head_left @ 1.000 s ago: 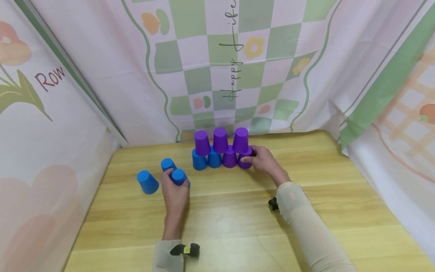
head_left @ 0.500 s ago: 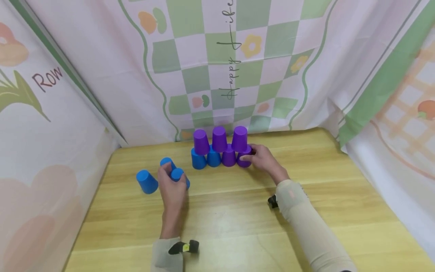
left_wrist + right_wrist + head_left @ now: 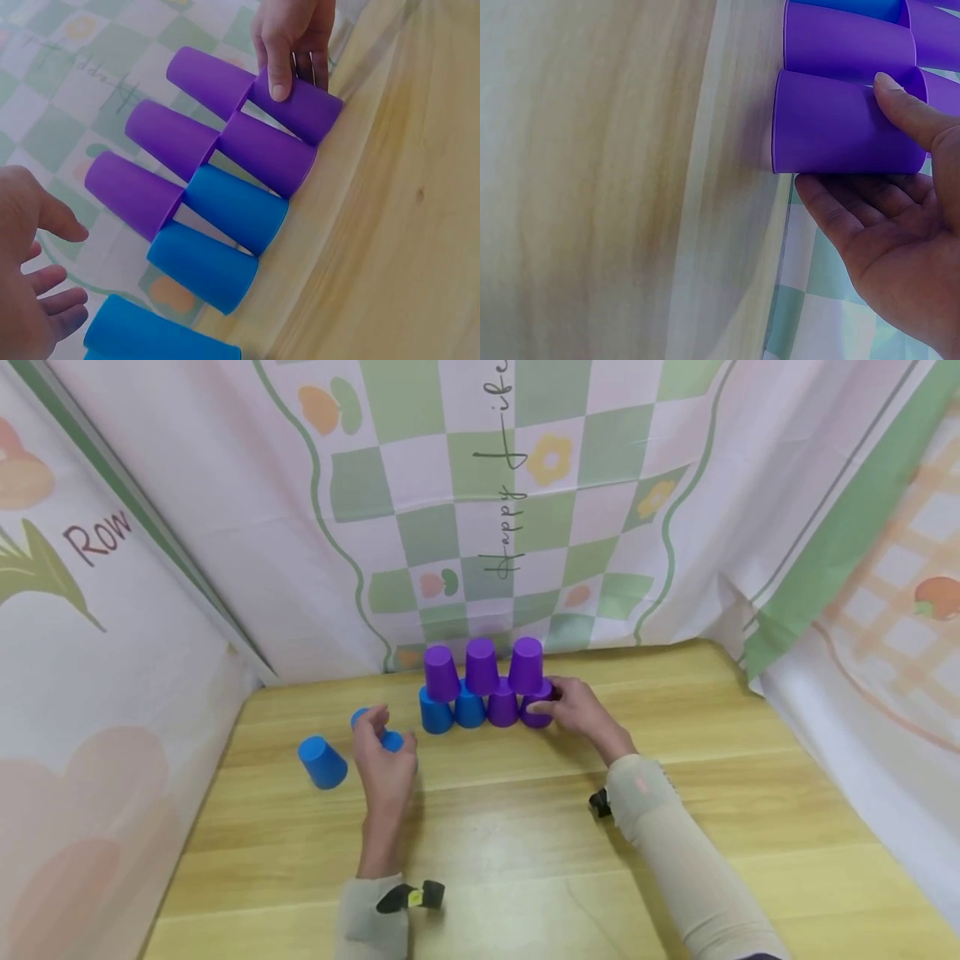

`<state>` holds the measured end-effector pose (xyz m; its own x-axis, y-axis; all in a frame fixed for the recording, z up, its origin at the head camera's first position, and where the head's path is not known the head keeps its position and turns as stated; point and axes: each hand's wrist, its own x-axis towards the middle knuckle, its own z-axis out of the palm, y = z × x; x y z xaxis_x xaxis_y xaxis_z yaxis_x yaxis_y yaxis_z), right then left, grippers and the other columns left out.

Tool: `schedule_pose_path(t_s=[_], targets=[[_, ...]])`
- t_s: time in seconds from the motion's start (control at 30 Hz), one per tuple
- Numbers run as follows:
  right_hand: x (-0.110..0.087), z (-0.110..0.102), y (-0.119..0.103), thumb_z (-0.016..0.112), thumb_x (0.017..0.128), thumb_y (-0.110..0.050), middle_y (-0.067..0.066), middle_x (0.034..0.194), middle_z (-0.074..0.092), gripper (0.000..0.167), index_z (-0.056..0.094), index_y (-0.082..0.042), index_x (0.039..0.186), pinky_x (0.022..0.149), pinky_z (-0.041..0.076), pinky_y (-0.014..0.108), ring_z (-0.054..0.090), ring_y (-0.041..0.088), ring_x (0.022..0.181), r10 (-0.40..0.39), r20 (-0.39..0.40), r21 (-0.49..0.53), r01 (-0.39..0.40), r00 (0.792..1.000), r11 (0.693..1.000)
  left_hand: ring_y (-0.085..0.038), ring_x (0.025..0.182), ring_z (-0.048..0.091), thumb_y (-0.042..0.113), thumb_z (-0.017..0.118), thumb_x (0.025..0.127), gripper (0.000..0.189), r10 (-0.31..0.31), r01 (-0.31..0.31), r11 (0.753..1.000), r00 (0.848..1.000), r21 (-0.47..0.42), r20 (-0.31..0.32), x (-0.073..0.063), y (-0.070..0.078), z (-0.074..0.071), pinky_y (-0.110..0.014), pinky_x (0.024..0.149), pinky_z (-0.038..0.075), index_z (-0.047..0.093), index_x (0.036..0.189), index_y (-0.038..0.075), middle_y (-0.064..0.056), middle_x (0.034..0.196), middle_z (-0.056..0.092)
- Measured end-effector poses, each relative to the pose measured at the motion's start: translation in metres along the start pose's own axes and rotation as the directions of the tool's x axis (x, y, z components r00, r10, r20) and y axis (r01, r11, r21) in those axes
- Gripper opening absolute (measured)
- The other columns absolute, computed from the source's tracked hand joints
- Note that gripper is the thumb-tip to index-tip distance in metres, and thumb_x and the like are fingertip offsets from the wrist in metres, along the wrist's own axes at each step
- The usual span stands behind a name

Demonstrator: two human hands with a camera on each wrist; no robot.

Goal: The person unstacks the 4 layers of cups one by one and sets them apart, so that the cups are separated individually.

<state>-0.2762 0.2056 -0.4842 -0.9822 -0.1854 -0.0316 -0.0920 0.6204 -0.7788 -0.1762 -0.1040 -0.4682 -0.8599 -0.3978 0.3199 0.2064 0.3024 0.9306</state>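
Observation:
A row of upside-down cups stands on the table, two blue cups point(image 3: 437, 714) at its left and two purple cups point(image 3: 503, 707) at its right. Three more purple cups point(image 3: 482, 668) rest over them as a second tier. My right hand point(image 3: 581, 707) holds the rightmost lower purple cup point(image 3: 840, 124), thumb on the near side and fingers behind. Left of the row, my left hand point(image 3: 384, 768) is over a blue cup point(image 3: 392, 742), thumb and fingers spread apart. Another blue cup point(image 3: 360, 719) peeks out behind those fingers, mostly covered.
A lone blue cup point(image 3: 323, 764) stands upside down farther left. The wooden table point(image 3: 510, 860) meets a printed curtain point(image 3: 480, 543) just behind the cups. Curtains also hang along both sides.
The fingers of my left hand have spread and lifted from the blue cup they were around. My right hand keeps its place on the purple cup, and the stack stands unchanged.

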Motion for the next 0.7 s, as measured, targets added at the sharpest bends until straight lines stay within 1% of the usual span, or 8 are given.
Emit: schedule_pose_path(t_s=[0.17, 0.3, 0.47, 0.53, 0.7], targets=[[0.000, 0.000, 0.000, 0.079, 0.095, -0.028, 0.018, 0.118, 0.074, 0.038, 0.069, -0.003, 0.123, 0.100, 0.058, 0.051, 0.070, 0.034, 0.109, -0.001, -0.007, -0.008, 0.001, 1.000, 1.000, -0.032, 0.133, 0.054, -0.003, 0.074, 0.092, 0.051, 0.009, -0.009, 1.000, 1.000, -0.002, 0.023, 0.003, 0.005, 0.008, -0.048, 0.118, 0.044, 0.054, 0.140, 0.000, -0.016, 0.137, 0.059], [0.000, 0.000, 0.001, 0.079, 0.095, -0.028, 0.018, 0.119, 0.074, 0.039, 0.069, -0.003, 0.124, 0.100, 0.058, 0.051, 0.070, 0.034, 0.110, 0.002, -0.008, -0.006, -0.002, 1.000, 1.000, -0.031, 0.133, 0.055, 0.000, 0.075, 0.092, 0.051, 0.034, -0.034, 0.999, 0.999, -0.003, 0.034, 0.010, 0.010, 0.016, -0.046, 0.118, 0.045, 0.055, 0.139, 0.000, -0.016, 0.138, 0.060], [-0.001, -0.001, 0.000, 0.079, 0.095, -0.029, 0.018, 0.119, 0.074, 0.040, 0.069, -0.003, 0.124, 0.100, 0.058, 0.051, 0.070, 0.034, 0.111, 0.006, -0.008, -0.006, -0.006, 1.000, 1.000, -0.030, 0.134, 0.055, 0.004, 0.075, 0.094, 0.050, 0.038, -0.038, 0.999, 0.998, -0.005, 0.056, 0.018, 0.018, 0.026, -0.044, 0.118, 0.045, 0.054, 0.140, 0.003, -0.014, 0.139, 0.060], [-0.002, -0.001, -0.001, 0.079, 0.095, -0.028, 0.018, 0.119, 0.074, 0.041, 0.069, -0.003, 0.125, 0.101, 0.058, 0.051, 0.070, 0.035, 0.111, 0.007, -0.008, -0.007, -0.007, 1.000, 1.000, -0.029, 0.134, 0.055, 0.005, 0.074, 0.095, 0.051, 0.030, -0.030, 1.000, 0.997, -0.007, 0.069, 0.020, 0.020, 0.029, -0.043, 0.119, 0.045, 0.053, 0.141, 0.004, -0.014, 0.139, 0.059], [-0.002, -0.001, -0.002, 0.078, 0.096, -0.029, 0.018, 0.121, 0.073, 0.042, 0.068, -0.003, 0.128, 0.102, 0.057, 0.051, 0.070, 0.035, 0.112, 0.004, 0.001, -0.020, -0.004, 1.000, 1.000, -0.032, 0.134, 0.054, 0.002, 0.074, 0.095, 0.054, 0.038, -0.035, 0.998, 0.997, -0.047, 0.070, 0.026, 0.023, 0.040, -0.047, 0.119, 0.044, 0.050, 0.143, 0.000, -0.017, 0.140, 0.058]])
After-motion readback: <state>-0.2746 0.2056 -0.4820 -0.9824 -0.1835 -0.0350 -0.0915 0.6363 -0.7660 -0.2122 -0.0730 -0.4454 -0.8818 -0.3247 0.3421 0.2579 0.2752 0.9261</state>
